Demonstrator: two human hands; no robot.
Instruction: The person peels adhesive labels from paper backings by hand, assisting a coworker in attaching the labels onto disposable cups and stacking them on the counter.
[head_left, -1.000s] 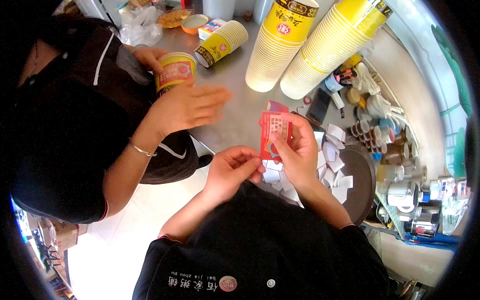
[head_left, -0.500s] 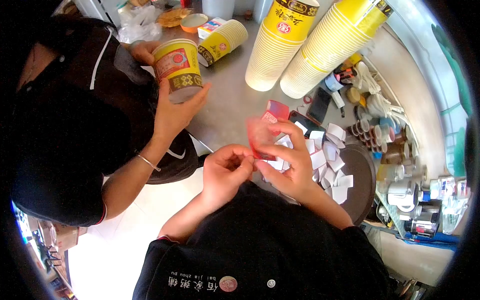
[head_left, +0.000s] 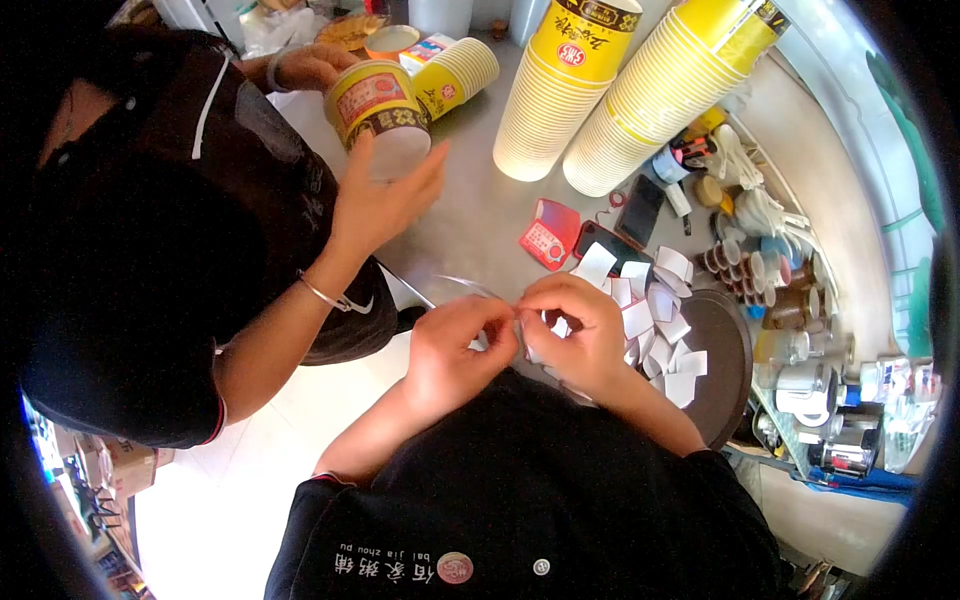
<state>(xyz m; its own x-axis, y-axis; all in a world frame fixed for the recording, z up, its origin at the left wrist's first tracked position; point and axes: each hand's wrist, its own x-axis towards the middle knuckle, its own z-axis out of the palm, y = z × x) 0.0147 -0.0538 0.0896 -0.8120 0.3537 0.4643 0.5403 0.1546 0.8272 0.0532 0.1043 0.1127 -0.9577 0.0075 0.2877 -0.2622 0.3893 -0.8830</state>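
Grey table (head_left: pixel 465 215) has tall yellow cups (head_left: pixel 555 105) on it, and a red card (head_left: pixel 549 235) lies near white papers (head_left: pixel 637 318). The left hand (head_left: pixel 458 338) and right hand (head_left: pixel 580 328) pinch shut and meet by a blurry strip (head_left: pixel 465 283); which one holds it, I can't tell

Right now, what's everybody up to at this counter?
The person's left hand and right hand are pinched, fingertips meeting beside a thin, blurred strip; what they grip is unclear. Red printed pieces and a heap of white slips lie nearby. A co-worker's hands are at a tilted yellow cup bearing a red label. Two tall cup stacks stand farther back.
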